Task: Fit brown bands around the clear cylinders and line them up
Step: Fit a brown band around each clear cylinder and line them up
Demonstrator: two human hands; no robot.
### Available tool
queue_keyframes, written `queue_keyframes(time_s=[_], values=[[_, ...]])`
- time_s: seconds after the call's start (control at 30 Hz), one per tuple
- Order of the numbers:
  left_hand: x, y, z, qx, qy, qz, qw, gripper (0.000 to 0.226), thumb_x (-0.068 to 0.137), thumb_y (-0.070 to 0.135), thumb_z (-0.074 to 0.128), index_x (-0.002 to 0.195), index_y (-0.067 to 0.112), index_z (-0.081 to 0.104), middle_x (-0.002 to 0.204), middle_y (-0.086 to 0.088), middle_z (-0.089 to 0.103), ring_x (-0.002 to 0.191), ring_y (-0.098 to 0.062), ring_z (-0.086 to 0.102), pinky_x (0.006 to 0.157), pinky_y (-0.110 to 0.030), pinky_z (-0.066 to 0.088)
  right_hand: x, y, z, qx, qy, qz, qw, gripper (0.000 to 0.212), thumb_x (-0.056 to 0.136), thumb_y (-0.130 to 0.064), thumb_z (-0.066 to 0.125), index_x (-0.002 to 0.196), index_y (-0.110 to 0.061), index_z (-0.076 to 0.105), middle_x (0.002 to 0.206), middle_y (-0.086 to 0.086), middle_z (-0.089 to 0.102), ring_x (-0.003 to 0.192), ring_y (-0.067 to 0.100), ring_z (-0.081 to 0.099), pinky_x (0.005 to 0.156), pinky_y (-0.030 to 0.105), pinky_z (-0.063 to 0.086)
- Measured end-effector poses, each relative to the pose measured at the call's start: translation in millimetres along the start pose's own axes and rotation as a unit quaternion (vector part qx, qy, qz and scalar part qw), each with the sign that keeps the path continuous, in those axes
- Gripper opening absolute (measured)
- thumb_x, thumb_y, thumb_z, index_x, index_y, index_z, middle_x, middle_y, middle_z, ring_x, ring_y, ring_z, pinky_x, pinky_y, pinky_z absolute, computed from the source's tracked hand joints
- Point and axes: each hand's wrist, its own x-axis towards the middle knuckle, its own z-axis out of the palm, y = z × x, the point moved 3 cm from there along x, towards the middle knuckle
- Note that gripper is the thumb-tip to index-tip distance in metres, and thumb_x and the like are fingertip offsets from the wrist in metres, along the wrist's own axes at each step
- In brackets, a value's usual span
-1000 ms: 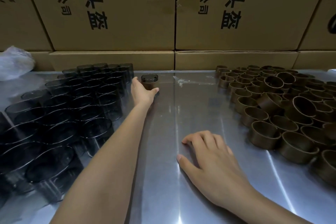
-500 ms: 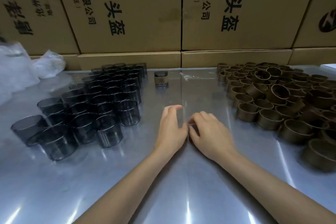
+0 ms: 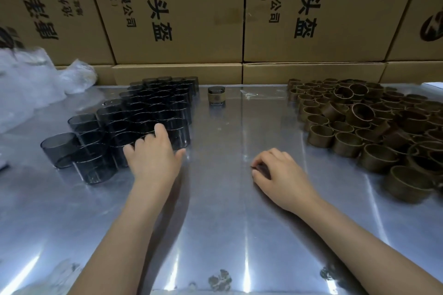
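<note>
The left hand [image 3: 153, 158] reaches over the near edge of the clear cylinders [image 3: 143, 115], a smoky, glossy cluster at 10 o'clock; whether its fingers grip one is hidden. The right hand [image 3: 280, 172] rests loosely curled on the shiny tabletop [image 3: 220, 223], holding nothing. Matte brown bands [image 3: 359, 122] heap at 2 o'clock, cut off right. One banded cylinder [image 3: 216, 95] stands at 12 o'clock.
</note>
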Motion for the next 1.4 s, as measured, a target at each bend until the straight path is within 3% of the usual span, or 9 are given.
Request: queue_keyframes(time_s=[0.17, 0.27, 0.43, 0.53, 0.6, 0.73, 0.83, 1.17, 1.4], values=[[0.1, 5.0, -1.5, -0.053, 0.027, 0.033, 0.998, 0.023, 0.092, 0.009, 0.053, 0.109, 0.014, 0.039, 0.073, 0.001, 0.060, 0.070, -0.021, 0.054, 0.090, -0.035, 0.024, 2.5, 2.4, -0.1, 0.011, -0.007, 0.008, 1.000, 0.014, 0.094, -0.033, 0.051, 0.106, -0.028, 0.057, 0.109, -0.011, 0.052, 0.108, 0.012, 0.045, 0.089, 0.026, 0.037], [-7.1, 24.4, -7.7, -0.288, -0.001, 0.080, 0.954, 0.015, 0.093, 0.017, 0.059, 0.100, 0.023, 0.047, 0.076, 0.011, 0.059, 0.070, -0.005, 0.050, 0.085, -0.027, 0.024, 4.1, 4.2, 1.1, 0.027, -0.005, 0.006, 1.000, 0.026, 0.089, -0.046, 0.056, 0.109, -0.029, 0.055, 0.108, -0.013, 0.053, 0.109, 0.011, 0.047, 0.092, 0.029, 0.040], [-27.4, 71.9, -0.7, -0.779, -0.244, 0.005, 0.578, 0.019, 0.082, 0.011, 0.063, 0.099, 0.017, 0.057, 0.074, 0.002, 0.067, 0.061, -0.006, 0.061, 0.062, -0.017, 0.050, 6.6, -7.6, -4.1, 0.276, 0.035, -0.041, 0.960, 0.072, 0.061, -0.060, 0.078, 0.118, -0.043, 0.038, 0.116, -0.026, 0.057, 0.108, -0.005, 0.054, 0.089, 0.015, 0.044], [-31.2, 85.7, 9.4, -0.831, -0.296, -0.026, 0.469, 0.025, 0.079, 0.019, 0.060, 0.104, 0.017, 0.057, 0.075, 0.003, 0.068, 0.060, -0.007, 0.063, 0.050, -0.020, 0.050, 11.2, -5.8, -9.8, 0.359, 0.147, -0.045, 0.921, 0.067, 0.061, -0.050, 0.085, 0.115, -0.036, 0.048, 0.108, -0.028, 0.060, 0.105, -0.001, 0.060, 0.088, 0.020, 0.047], [-29.3, 90.9, 14.3, -0.818, -0.281, 0.005, 0.502, 0.019, 0.087, 0.019, 0.056, 0.106, 0.020, 0.060, 0.080, 0.005, 0.070, 0.068, -0.006, 0.066, 0.057, -0.019, 0.052, 13.7, -2.6, -12.1, 0.355, 0.182, -0.030, 0.917, 0.060, 0.062, -0.045, 0.083, 0.113, -0.031, 0.054, 0.107, -0.020, 0.063, 0.105, 0.005, 0.060, 0.090, 0.030, 0.048], [-26.1, 93.3, 21.2, -0.620, -0.111, 0.188, 0.753, 0.027, 0.101, 0.010, 0.039, 0.114, 0.021, 0.061, 0.107, 0.008, 0.064, 0.102, -0.002, 0.059, 0.091, -0.015, 0.044, 19.0, 9.0, -13.6, 0.246, 0.183, 0.016, 0.952, 0.054, 0.064, -0.039, 0.086, 0.111, -0.025, 0.063, 0.105, -0.007, 0.061, 0.107, 0.014, 0.056, 0.094, 0.033, 0.044], [-25.8, 89.3, 33.5, -0.481, -0.063, 0.257, 0.836, 0.034, 0.100, 0.005, 0.041, 0.130, 0.013, 0.055, 0.125, 0.002, 0.056, 0.121, -0.006, 0.048, 0.103, -0.011, 0.030, 20.4, 17.7, -13.3, 0.164, 0.151, 0.058, 0.973, 0.056, 0.065, -0.046, 0.081, 0.115, -0.026, 0.063, 0.104, -0.008, 0.060, 0.108, 0.017, 0.053, 0.097, 0.039, 0.040], [-23.5, 88.5, 59.5, -0.343, -0.168, 0.264, 0.886, 0.042, 0.090, 0.009, 0.051, 0.131, 0.020, 0.052, 0.126, 0.001, 0.060, 0.125, -0.020, 0.046, 0.101, -0.037, 0.040, 20.6, 25.8, -5.8, 0.127, 0.060, 0.121, 0.983, 0.054, 0.072, -0.049, 0.076, 0.117, -0.027, 0.055, 0.111, -0.008, 0.067, 0.112, 0.017, 0.058, 0.099, 0.043, 0.042], [-7.5, 80.3, 61.8, -0.504, -0.153, 0.095, 0.845, 0.043, 0.090, -0.009, 0.042, 0.124, 0.012, 0.058, 0.116, 0.000, 0.063, 0.111, -0.010, 0.054, 0.082, -0.002, 0.037, 20.9, 58.1, -35.7, 0.138, 0.140, 0.168, 0.966, 0.057, 0.083, -0.027, 0.060, 0.138, -0.021, 0.046, 0.140, 0.004, 0.047, 0.132, 0.023, 0.031, 0.107, 0.037, 0.028]])
